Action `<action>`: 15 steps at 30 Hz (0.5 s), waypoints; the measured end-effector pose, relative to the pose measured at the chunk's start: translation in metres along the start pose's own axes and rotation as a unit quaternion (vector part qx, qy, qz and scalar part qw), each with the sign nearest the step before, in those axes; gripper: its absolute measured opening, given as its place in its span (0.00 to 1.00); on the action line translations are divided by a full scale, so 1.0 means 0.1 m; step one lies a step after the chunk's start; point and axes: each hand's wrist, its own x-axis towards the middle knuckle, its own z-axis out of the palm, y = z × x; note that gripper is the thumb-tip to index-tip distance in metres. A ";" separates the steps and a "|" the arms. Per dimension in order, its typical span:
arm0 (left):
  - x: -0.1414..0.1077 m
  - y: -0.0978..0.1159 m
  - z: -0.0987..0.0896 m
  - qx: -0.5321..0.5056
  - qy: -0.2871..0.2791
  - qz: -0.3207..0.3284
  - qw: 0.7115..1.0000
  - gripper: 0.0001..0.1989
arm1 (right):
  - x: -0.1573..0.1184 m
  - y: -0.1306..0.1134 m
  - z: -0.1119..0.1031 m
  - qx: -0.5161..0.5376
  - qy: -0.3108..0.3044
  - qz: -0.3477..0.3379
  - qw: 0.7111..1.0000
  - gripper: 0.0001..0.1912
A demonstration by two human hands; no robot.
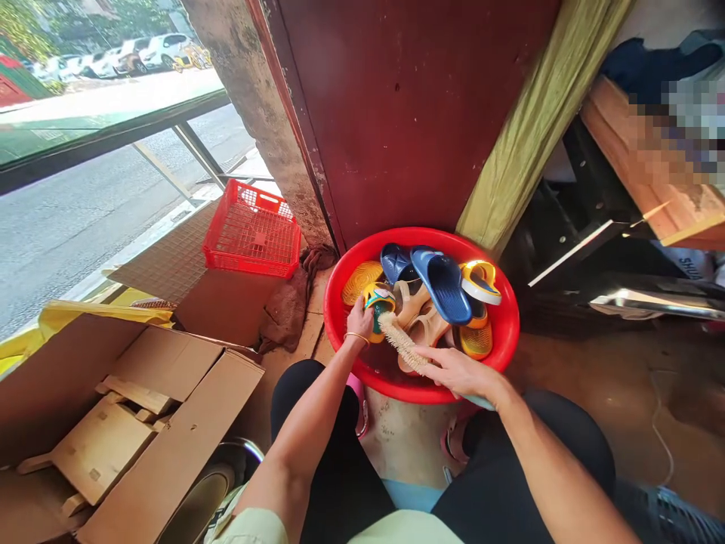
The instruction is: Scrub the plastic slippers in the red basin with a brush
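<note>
A red basin (513, 332) full of slippers and sandals stands on the floor in front of my knees. My left hand (361, 320) grips a small yellow and green shoe (376, 296) at the basin's left side. In my right hand (456, 370) is a long cream bristled brush (399, 340), its tip touching the opening of that shoe. Around them lie a blue slipper (445, 283), beige sandals (416, 306) and a yellow and white slipper (480, 282). The brush's handle is mostly hidden by my right hand.
To the left are a red plastic crate (254, 234), a brown cloth (291, 317) and an open cardboard box (209, 385) holding wooden pieces (105, 446). Behind the basin is a dark red door panel (408, 113). A yellow-green curtain (526, 136) hangs at right, beside a wooden bench (634, 143).
</note>
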 end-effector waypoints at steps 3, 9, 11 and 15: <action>-0.01 0.05 -0.06 -0.212 -0.040 -0.067 0.974 0.24 | 0.03 -0.03 0.09 -0.050 0.080 -0.031 0.995 0.27; -0.23 0.17 -0.15 -0.411 -0.230 -0.137 0.871 0.25 | 0.46 0.02 0.10 -0.206 0.199 0.013 0.958 0.30; -0.31 0.21 -0.21 -0.412 -0.254 -0.144 0.863 0.26 | 0.56 0.03 0.04 -0.206 0.230 0.052 0.950 0.30; -0.36 0.26 -0.33 -0.400 -0.257 -0.174 0.862 0.24 | 0.55 -0.06 0.11 -0.209 0.263 0.044 0.941 0.30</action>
